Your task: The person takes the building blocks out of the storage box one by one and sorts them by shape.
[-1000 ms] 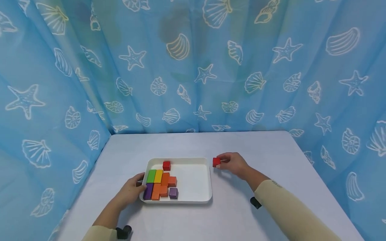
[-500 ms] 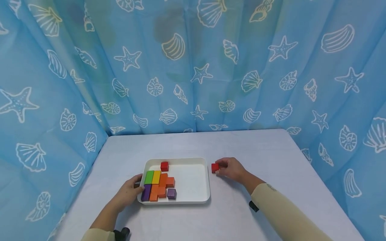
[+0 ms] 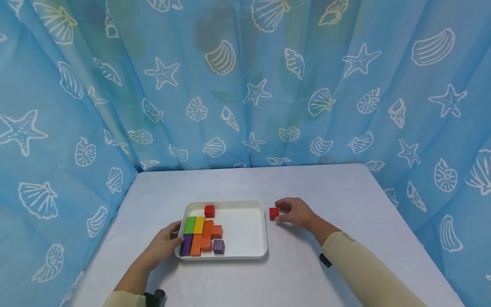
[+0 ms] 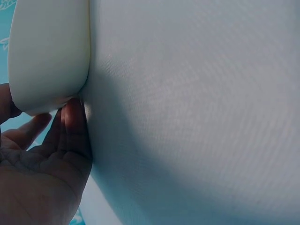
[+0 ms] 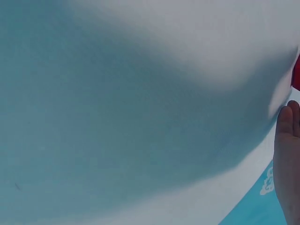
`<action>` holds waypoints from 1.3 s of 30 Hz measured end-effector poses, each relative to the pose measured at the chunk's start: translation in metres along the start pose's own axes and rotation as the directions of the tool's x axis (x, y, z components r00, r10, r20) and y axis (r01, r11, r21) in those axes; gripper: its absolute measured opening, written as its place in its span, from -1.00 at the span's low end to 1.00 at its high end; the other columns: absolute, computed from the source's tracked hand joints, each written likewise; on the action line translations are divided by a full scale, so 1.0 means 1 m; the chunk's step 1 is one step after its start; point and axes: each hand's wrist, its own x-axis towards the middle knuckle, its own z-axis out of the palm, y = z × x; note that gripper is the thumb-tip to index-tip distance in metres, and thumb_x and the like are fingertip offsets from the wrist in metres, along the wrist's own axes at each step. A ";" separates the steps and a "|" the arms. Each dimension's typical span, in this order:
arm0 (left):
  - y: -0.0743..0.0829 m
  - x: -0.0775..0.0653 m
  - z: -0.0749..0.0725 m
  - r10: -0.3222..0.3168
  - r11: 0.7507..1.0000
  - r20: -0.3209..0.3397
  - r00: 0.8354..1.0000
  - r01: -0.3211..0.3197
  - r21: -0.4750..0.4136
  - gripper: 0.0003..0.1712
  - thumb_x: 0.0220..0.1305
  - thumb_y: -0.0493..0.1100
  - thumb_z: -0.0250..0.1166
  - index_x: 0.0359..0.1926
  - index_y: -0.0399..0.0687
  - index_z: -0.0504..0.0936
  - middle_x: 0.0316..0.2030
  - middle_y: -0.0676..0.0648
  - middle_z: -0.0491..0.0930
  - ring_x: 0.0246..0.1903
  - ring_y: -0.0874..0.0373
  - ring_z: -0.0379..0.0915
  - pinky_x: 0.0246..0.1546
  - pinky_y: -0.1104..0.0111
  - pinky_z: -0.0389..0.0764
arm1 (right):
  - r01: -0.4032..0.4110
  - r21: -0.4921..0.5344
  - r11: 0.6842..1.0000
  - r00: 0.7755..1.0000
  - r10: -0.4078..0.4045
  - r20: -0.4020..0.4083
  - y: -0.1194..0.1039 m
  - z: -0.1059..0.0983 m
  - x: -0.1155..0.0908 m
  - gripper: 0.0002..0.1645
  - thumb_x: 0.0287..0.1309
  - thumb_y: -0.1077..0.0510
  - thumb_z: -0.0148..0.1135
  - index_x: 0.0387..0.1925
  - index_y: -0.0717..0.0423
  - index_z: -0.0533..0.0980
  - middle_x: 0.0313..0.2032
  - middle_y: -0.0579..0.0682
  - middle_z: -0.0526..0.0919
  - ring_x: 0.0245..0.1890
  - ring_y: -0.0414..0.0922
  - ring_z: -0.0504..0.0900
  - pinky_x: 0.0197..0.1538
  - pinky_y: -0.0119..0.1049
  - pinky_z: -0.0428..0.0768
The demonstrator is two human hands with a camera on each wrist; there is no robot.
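Note:
In the head view my left hand [image 3: 163, 244] holds the left end of a white tray [image 3: 245, 257], thumb over the rim; the left wrist view shows fingers [image 4: 74, 119] against its outer wall. A red cube [image 3: 274, 213] rests on the table just right of the tray. My right hand [image 3: 297, 212] is beside that cube, its index finger raised off it and its thumb near the lower right corner. In the right wrist view, a gap separates the visible fingertips [image 5: 287, 112] from the cube [image 5: 296, 75], which is cut off by the frame edge.
On the tray's left side lie green [image 3: 190, 225], yellow [image 3: 198, 225], purple [image 3: 186, 244] and orange [image 3: 196, 244] blocks, packed together. Another red cube [image 3: 209, 211] sits near the tray's back wall, a purple cube [image 3: 218, 246] near its front. A shell-patterned curtain [image 3: 245, 128] surrounds the white table [image 3: 314, 183].
My right hand has brought the red cube nearer the front, to beside the tray's right edge, and its fingers have loosened from it. The left hand keeps its place on the tray.

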 end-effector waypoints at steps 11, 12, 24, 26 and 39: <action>-0.004 0.002 -0.001 0.015 1.000 -0.012 1.000 -0.016 -0.021 -0.26 0.50 -0.25 0.23 0.61 -0.24 0.26 0.49 -0.37 0.35 0.41 -0.32 0.35 0.37 -0.26 0.39 | 0.100 0.056 0.993 0.993 -0.103 0.056 -0.026 -0.010 0.006 -0.27 0.12 0.13 0.65 0.33 0.07 0.59 0.24 0.07 0.68 0.28 0.14 0.62 0.20 0.02 0.69; -0.004 0.002 -0.001 0.019 1.000 -0.010 1.000 -0.019 -0.022 -0.26 0.50 -0.25 0.24 0.61 -0.24 0.26 0.48 -0.36 0.35 0.41 -0.31 0.36 0.37 -0.25 0.39 | 0.111 0.073 0.991 0.991 -0.116 0.067 -0.028 -0.008 0.005 -0.27 0.14 0.13 0.64 0.33 0.08 0.59 0.23 0.07 0.68 0.28 0.14 0.62 0.21 0.02 0.68; -0.006 0.007 -0.007 0.003 1.000 -0.021 1.000 -0.003 -0.027 -0.26 0.50 -0.24 0.24 0.62 -0.18 0.28 0.50 -0.32 0.36 0.44 -0.28 0.33 0.40 -0.23 0.36 | 0.249 0.137 0.959 0.921 -0.278 0.273 -0.083 0.064 0.001 -0.32 0.17 0.18 0.62 0.31 0.18 0.61 0.17 0.07 0.72 0.19 0.04 0.69 0.21 -0.14 0.68; -0.005 0.008 -0.008 0.000 1.000 -0.023 1.000 -0.001 -0.025 -0.26 0.49 -0.25 0.24 0.62 -0.19 0.28 0.49 -0.33 0.36 0.43 -0.28 0.33 0.40 -0.23 0.36 | 0.258 0.127 0.958 0.909 -0.285 0.303 -0.092 0.076 0.001 -0.31 0.17 0.18 0.62 0.32 0.18 0.60 0.17 0.08 0.72 0.17 0.04 0.70 0.20 -0.16 0.69; -0.003 0.003 -0.008 0.007 0.999 -0.025 1.000 -0.008 -0.038 -0.25 0.50 -0.26 0.25 0.62 -0.21 0.27 0.50 -0.35 0.35 0.44 -0.31 0.31 0.40 -0.23 0.35 | 0.261 -0.032 0.965 0.904 -0.232 0.359 -0.112 0.125 0.006 -0.41 0.14 0.13 0.65 0.20 0.09 0.68 -0.05 -0.12 0.73 -0.04 -0.12 0.66 0.17 -0.19 0.70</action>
